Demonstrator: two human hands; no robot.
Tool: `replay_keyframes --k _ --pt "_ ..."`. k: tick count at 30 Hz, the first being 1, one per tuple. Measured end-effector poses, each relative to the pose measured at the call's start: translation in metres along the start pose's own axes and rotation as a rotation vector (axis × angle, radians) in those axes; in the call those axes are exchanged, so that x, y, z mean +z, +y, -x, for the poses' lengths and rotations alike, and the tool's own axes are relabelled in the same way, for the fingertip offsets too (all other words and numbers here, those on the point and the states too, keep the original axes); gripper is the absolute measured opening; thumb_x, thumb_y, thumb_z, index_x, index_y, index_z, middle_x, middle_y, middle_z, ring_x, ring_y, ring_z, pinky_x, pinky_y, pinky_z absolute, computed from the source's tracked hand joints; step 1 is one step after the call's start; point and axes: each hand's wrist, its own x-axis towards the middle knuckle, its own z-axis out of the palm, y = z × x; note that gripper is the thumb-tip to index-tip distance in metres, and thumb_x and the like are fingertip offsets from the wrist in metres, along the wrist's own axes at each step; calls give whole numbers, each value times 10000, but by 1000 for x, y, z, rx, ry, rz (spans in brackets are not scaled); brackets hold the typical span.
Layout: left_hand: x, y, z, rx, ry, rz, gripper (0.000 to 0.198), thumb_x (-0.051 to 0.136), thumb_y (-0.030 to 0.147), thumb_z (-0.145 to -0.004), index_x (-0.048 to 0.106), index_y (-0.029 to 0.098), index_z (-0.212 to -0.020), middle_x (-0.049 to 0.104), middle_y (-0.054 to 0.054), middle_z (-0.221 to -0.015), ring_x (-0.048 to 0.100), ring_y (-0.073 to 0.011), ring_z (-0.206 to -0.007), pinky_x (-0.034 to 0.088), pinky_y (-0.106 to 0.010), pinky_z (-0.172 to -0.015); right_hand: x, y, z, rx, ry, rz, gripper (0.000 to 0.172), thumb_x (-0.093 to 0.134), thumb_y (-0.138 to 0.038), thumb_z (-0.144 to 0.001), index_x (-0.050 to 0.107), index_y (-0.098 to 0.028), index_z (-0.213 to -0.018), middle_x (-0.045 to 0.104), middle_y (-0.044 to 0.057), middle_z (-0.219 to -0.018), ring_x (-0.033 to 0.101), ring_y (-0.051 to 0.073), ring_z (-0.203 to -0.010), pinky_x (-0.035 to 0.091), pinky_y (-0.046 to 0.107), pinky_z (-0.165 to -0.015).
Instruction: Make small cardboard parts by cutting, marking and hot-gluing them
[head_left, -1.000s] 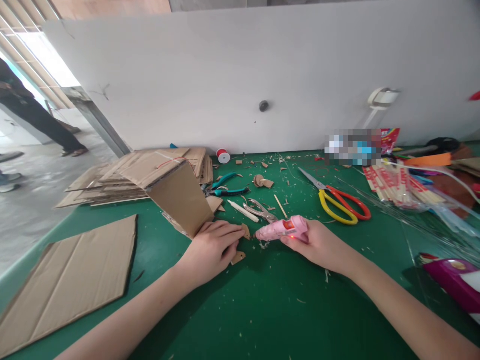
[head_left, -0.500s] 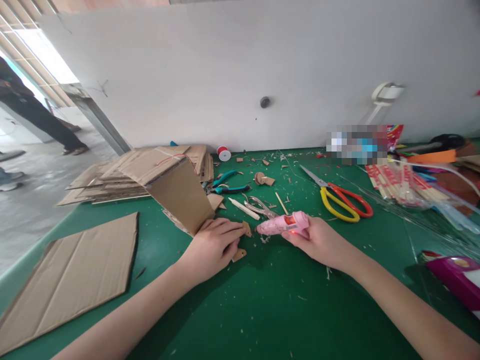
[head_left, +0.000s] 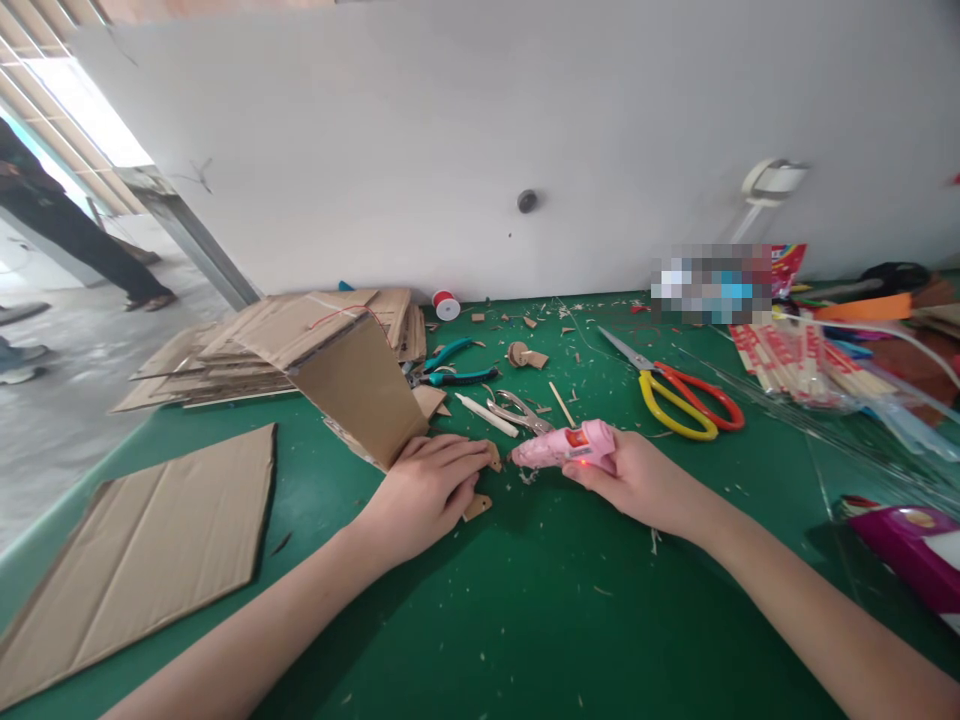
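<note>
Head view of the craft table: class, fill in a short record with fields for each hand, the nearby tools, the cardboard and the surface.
Left hand: fingers laid on a small cardboard piece
Right hand: gripping a pink glue gun, nozzle pointed at that piece
Nearby tools: scissors, teal pliers, silver punch
Cardboard: folded cardboard standing beside the left hand; flat sheet near the table's left edge
Surface: green table, strewn with scraps
</note>
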Motion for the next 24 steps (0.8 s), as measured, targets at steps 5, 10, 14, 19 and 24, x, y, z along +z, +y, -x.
replay_keyframes --k 5,10,14,19,24 --pt "-2 2 0 1 10 1 334 408 192 -912 585 245 -1190 646 -36 -1183 563 -212 -1053 458 -393 -882 -1 -1 1 -23 1 -28 261 521 -425 -856 616 -207 -962 663 19 -762 579 148 -628 421 258 -552" --pt "-2 3 0 -3 -8 -7 333 410 188 -916 576 245 -1199 645 -37 -1162 548 -220 -1046 459 -401 -877 0 -1 0 -17 16 -21 257 527 -434 -851 609 -211 -948 681 24 -794 609 167 -673 450 277 -600" --pt "-2 4 0 -13 7 -1 345 420 191 -912 551 239 -1227 639 -51 -1144 548 -216 -1032 467 -404 -883 1 2 0 -15 23 -13 266 518 -438 -855 605 -205 -948 687 30 -820 616 174 -699 454 281 -608" --pt "0 2 1 -10 47 0 314 429 196 -902 587 234 -1170 611 -68 -1163 546 -223 -1057 471 -413 -903 1 3 -1 -28 41 -4 269 524 -432 -853 617 -197 -947 691 33 -818 613 172 -694 456 279 -614" --pt "2 0 2 -8 22 -11 313 426 199 -907 571 234 -1182 628 -51 -1171 552 -217 -1065 469 -413 -894 1 4 -1 -28 42 13 274 507 -441 -862 616 -203 -946 684 33 -818 612 174 -697 454 277 -610"
